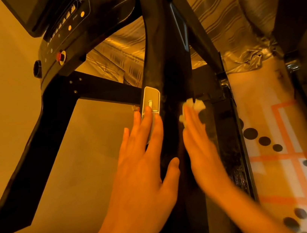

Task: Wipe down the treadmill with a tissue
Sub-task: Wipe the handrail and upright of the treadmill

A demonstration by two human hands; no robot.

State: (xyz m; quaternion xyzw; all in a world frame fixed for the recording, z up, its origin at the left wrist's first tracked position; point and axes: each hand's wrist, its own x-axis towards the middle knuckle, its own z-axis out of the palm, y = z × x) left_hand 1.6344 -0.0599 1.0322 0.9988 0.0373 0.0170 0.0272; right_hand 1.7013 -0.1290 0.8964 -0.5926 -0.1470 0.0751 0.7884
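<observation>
Two bare hands work on the glossy black treadmill handrail arm, which runs from the console down toward the camera. The wiping step looks to be in hand: the right hand lies flat along the right side of the arm with a crumpled white tissue trapped under its fingertips, tufts of it showing above and to the left of them. The hand is slightly blurred, which suggests a stroke along the arm.

The left hand rests open on the left side of the same arm, apparently steadying. Its fingers are straight and loosely spread, their tips lying on a silver rectangular pulse-sensor plate; the thumb lies across the black surface lower down. It holds nothing.

The right hand's fingers are extended and pressed close together, flattening the tissue against the plastic rather than pinching it.

Pale smudges show on the arm above the tissue, so the next move probably calls for pushing the tissue upward along the arm with firm pressure. The black treadmill console, with orange buttons and a red knob, appears yet to be wiped.
</observation>
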